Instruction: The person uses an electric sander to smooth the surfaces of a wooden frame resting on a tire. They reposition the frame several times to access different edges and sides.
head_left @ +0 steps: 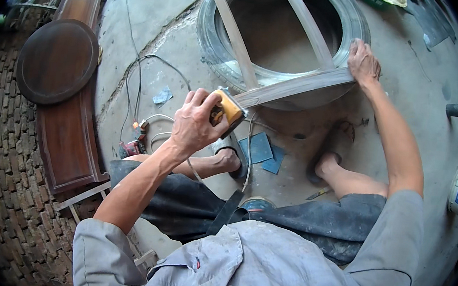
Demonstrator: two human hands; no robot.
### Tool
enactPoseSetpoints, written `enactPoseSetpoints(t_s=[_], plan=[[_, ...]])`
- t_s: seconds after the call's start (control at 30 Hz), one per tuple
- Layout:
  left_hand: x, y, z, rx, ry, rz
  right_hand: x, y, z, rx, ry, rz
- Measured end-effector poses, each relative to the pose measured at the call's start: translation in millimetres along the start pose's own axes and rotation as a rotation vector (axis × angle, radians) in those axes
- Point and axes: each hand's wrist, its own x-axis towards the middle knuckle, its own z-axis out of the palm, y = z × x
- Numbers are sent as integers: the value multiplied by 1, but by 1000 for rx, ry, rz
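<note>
Wooden frame [289, 89]: upper middle, across tire [212, 36], long front rail [306, 86] slants kinda up-right, slats [228, 25] point up-left
Left hand [196, 119]: wrapped round yellow sander [231, 107], rail's left end
Right hand [364, 62]: curled over right end

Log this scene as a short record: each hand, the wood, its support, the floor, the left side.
Left hand: grips yellow-and-black sander
Right hand: at right end of wooden frame
Wood: pale grey-brown bars and board
Support: large tire lying flat
Floor: blue sheets, cables, red tool
Left side: round dark disc overlapping long dark panel
</note>
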Motion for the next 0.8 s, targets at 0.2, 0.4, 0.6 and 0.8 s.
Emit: enactPoseSetpoints(t_s=[0.2, 0.4, 0.6, 0.8], plan=[[40, 19, 1, -30, -31, 71, 20, 34, 11, -66, 240, -76], [2, -19, -8, 19, -41, 22, 26, 40, 16, -107, 245, -126], [8, -14, -4, 4, -25, 47, 27, 37, 18, -73, 208, -65], [36, 12, 3, -23, -30, 94, 30, 42, 12, -98, 118, -40]])
